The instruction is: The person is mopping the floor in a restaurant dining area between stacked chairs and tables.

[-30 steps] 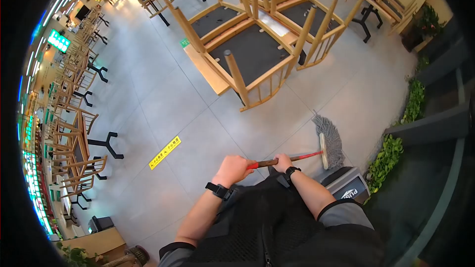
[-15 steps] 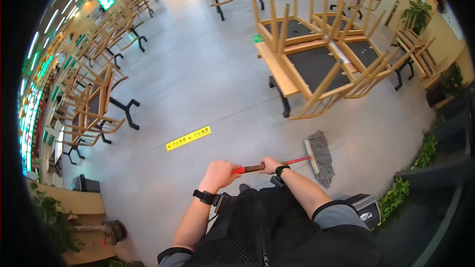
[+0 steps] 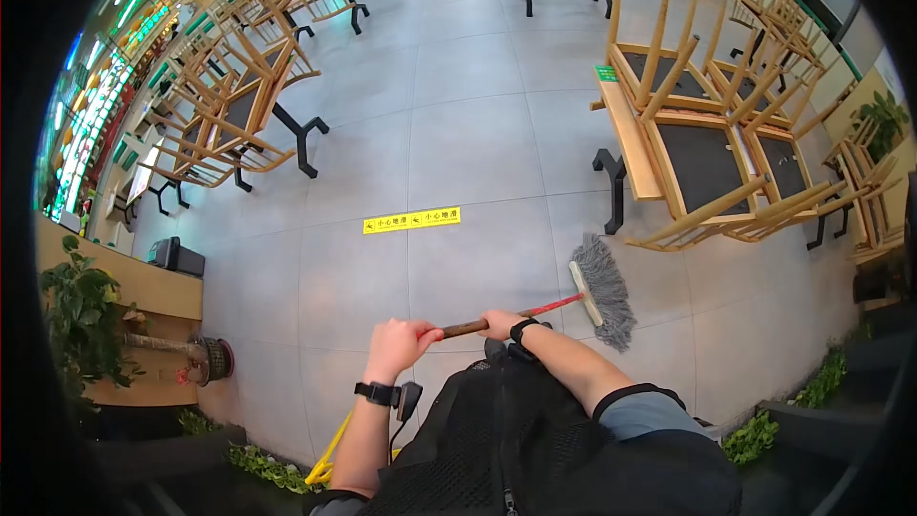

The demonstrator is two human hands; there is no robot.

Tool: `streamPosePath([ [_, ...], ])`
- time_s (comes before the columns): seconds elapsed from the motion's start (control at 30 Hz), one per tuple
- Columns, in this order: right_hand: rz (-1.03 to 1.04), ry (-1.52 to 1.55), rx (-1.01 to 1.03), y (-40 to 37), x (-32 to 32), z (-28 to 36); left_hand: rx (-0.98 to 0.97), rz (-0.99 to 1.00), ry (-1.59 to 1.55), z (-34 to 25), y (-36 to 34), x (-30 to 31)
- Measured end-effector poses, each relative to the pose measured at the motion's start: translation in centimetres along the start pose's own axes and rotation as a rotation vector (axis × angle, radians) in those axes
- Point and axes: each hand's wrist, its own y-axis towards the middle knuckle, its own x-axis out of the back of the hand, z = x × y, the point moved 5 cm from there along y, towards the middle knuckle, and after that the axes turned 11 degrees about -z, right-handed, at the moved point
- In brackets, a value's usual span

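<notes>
A mop (image 3: pixel 606 294) with a grey string head and a pale head bar lies on the tiled floor ahead and to the right. Its handle is brown near my hands and red toward the head. My left hand (image 3: pixel 397 350) is closed round the end of the handle. Farther along, my right hand (image 3: pixel 499 325) wraps the handle's brown part. Both wrists wear black bands.
A table (image 3: pixel 626 139) with upturned chairs (image 3: pixel 702 167) stands right, its black leg near the mop. More stacked chairs (image 3: pixel 239 115) line the left. A yellow floor sticker (image 3: pixel 412 221) lies ahead. A potted plant (image 3: pixel 216 360) stands left, low greenery (image 3: pixel 752 438) right.
My view has turned to the right of the earlier direction's left side, so the tables and sticker shift across it. Both hands keep hold of the mop, whose head sits slightly farther left in view.
</notes>
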Motion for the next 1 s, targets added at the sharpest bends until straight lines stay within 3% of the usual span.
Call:
streamPosePath([
  [0.1,-0.066,-0.005,-0.035,1.0,0.9,-0.9,-0.099,-0.002,-0.040,-1.2,2.9,0.6],
  [0.37,-0.466,0.217,-0.489,-3.5,10.1,-8.2,-0.591,0.059,0.022,-13.7,13.5,-0.6],
  [0.5,-0.684,0.309,-0.471,-7.6,13.6,-12.9,-0.742,0.120,-0.034,-21.3,16.3,-2.5],
  [0.77,-1.097,0.383,-0.667,-15.8,14.4,-20.7,-1.025,0.270,0.010,-33.9,17.3,-6.9],
  [1.0,-1.231,0.430,-0.820,-22.1,14.0,-22.9,-1.295,0.315,0.000,-40.5,15.4,-8.9],
])
